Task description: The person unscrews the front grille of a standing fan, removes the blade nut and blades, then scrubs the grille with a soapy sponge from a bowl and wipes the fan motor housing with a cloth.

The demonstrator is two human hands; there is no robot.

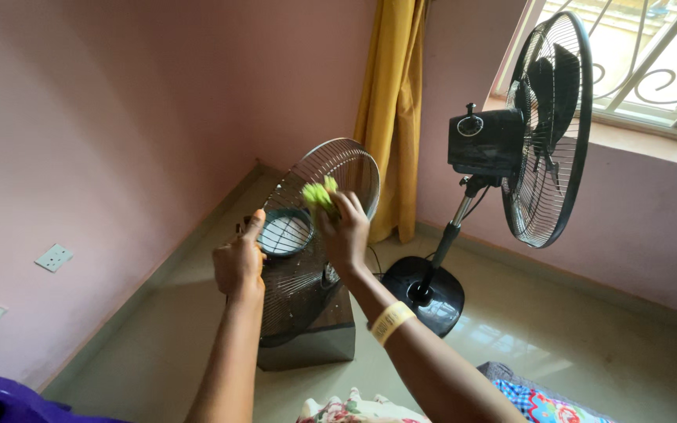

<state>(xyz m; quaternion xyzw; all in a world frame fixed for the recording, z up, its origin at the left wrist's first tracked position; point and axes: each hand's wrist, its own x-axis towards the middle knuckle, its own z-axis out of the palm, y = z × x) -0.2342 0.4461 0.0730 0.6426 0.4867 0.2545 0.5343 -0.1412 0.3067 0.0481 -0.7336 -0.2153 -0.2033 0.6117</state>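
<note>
Centrally in the frame, a detached fan grille (319,235), round and wire-ribbed, held upright above a dark box (307,341) on the floor (573,345). Left hand (238,262) closed on the grille's left edge, fingers wrapped round the rim. Right hand (344,229) gripping a green cloth (319,193), pressed to the wires near the centre. At the right, near the window (652,63), a black standing fan (538,129). Behind, a yellow curtain (393,110).

Wire fan grille (331,168): shiny metal; green cloth (319,193), prob. fuzzy.
</note>
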